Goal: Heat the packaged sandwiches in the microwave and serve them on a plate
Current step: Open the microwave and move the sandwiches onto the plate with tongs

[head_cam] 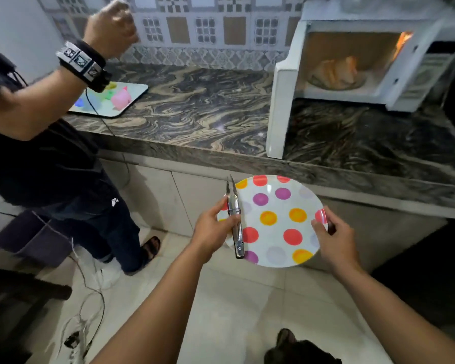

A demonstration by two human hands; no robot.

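- Both forearms reach out low in front of the camera, and between them they're holding a polka-dot plate [276, 222] over the tiled floor [237, 298], just in front of the counter [195, 106] edge.
- Left hand [212, 227] grips the plate's left rim and pins a pair of metal tongs [234, 219] flat against it, tips pointing toward the counter. Tongs look closed.
- Right hand [334, 240] pinches the plate's right rim, thumb on top.
- Plate itself has nothing on it except the tongs, just orange, red and purple dots.
- Up past the plate and a bit right, the white microwave [378, 61] sits on the counter with its door [279, 111] swung wide open and the light on inside.
- Sandwiches [336, 72] are in the microwave on the glass turntable. Pretty blurry, so can't tell whether there's packaging on them.
- Left of the plate stands a second person in dark clothes [50, 166], one arm raised with a chunky wristband [83, 63], fist loosely closed.
- Behind that arm, on the counter, there's a white tray [111, 101] with some colourful shapes on it.
- Loose cables [87, 306] trail on the floor, left of the plate.
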